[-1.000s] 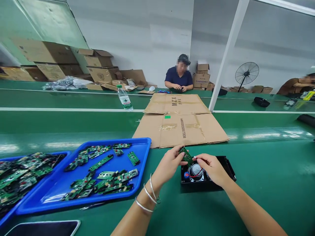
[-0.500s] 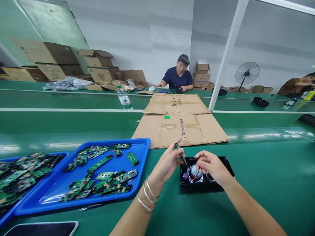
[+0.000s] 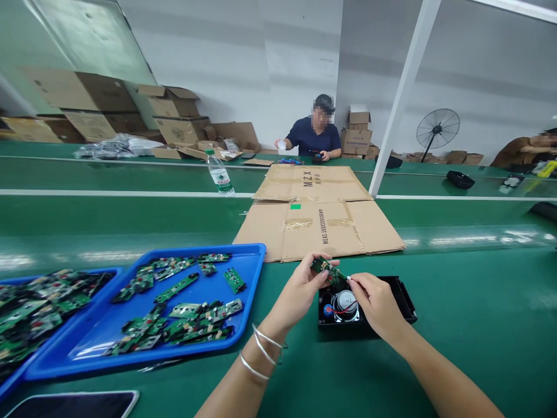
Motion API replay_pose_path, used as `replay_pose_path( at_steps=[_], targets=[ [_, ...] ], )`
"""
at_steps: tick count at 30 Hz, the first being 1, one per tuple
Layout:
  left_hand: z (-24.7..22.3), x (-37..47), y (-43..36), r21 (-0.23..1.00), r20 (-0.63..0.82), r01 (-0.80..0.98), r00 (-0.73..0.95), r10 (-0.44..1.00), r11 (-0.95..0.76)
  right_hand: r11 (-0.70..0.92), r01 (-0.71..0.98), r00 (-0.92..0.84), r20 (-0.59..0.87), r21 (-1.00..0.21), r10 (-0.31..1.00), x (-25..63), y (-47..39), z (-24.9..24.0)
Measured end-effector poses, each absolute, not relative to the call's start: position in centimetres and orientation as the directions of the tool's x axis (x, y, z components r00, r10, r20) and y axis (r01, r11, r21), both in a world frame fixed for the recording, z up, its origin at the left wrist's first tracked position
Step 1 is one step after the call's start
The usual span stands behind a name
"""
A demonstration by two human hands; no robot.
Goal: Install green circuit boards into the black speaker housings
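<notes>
Board sits in the left hand, gripped between thumb and fingers, its long axis slanting down from that hand toward the right hand. The right hand, drawn to a narrow pinch, holds a small white plug at the board's lower end and is the nearer hand to that end. Whether plug and board touch is hard to tell at this size. Beneath the right hand, an open black box rests on the counter, its round speaker just left of that hand.
</notes>
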State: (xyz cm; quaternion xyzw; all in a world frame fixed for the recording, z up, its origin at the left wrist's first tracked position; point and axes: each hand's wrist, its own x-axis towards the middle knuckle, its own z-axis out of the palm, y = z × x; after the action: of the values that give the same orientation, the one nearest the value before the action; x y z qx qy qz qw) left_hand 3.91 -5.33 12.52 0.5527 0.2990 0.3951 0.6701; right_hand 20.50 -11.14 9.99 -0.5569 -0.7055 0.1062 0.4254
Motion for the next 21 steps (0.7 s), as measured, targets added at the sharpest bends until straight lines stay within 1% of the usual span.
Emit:
replay_pose_path(
  at_steps=[3, 9, 14, 18, 21],
  targets=[
    [12.1, 4.9, -6.0, 0.981, 0.080, -0.196, 0.446, 0.891, 0.010, 0.345, 0.726, -0.047, 0.457, -0.595, 0.888, 20.3, -11.4, 10.2],
    [12.0, 6.4, -7.3, 0.972, 0.096, -0.234, 0.491, 0.866, 0.025, 0.301, 0.685, -0.004, 0.410, -0.663, 0.912, 20.0, -11.6, 10.5],
    [12.0, 6.8, -7.8, 0.958, 0.074, -0.281, 0.455, 0.888, 0.064, 0.259, 0.681, 0.020, 0.371, -0.685, 0.928, 20.0, -11.6, 10.4],
    [11.6, 7.1, -8.1, 0.960, 0.093, -0.279, 0.421, 0.902, 0.032, 0.254, 0.652, 0.030, 0.359, -0.714, 0.933, 19.9, -11.7, 10.7],
    [11.4, 7.3, -8.4, 0.958, 0.113, -0.285, 0.401, 0.909, 0.006, 0.254, 0.596, 0.035, 0.341, -0.762, 0.940, 19.9, -11.8, 11.0]
  ],
)
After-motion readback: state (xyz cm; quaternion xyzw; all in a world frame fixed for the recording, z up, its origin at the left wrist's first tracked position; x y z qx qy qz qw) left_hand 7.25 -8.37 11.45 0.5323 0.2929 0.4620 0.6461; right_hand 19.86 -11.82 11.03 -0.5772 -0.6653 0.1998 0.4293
